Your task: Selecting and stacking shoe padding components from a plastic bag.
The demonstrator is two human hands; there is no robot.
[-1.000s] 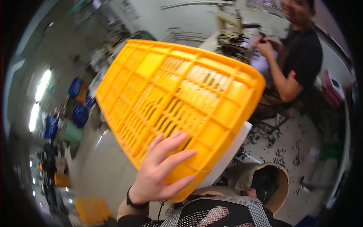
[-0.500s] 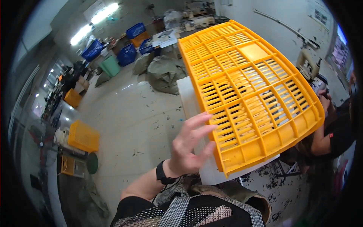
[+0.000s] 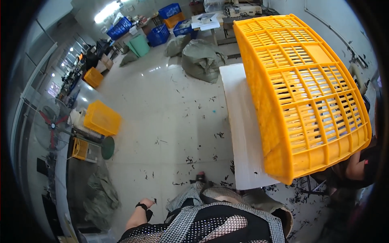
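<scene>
A large yellow slatted plastic crate (image 3: 279, 133) stands bottom up on a white tabletop (image 3: 247, 133) at the right. My left hand (image 3: 148, 201), with a black band on its wrist, hangs low over the floor at the lower left, well away from the crate. Its fingers are too small and turned away to make out. A small dark speck shows by the fingertips; whether it is held or lies on the floor I cannot tell. My right hand is out of view.
Another person's arm (image 3: 355, 168) shows beyond the crate at the right. Grey-green sacks (image 3: 202, 60) and blue baskets (image 3: 158, 35) stand at the back. Along the left are a yellow crate (image 3: 102, 118), a fan (image 3: 52, 125) and a sack (image 3: 100, 194). Dark scraps litter the floor (image 3: 178, 133).
My left hand has come off the crate's near left edge and dropped to the lower left. The view has shifted, and the crate appears farther right, showing more of its side.
</scene>
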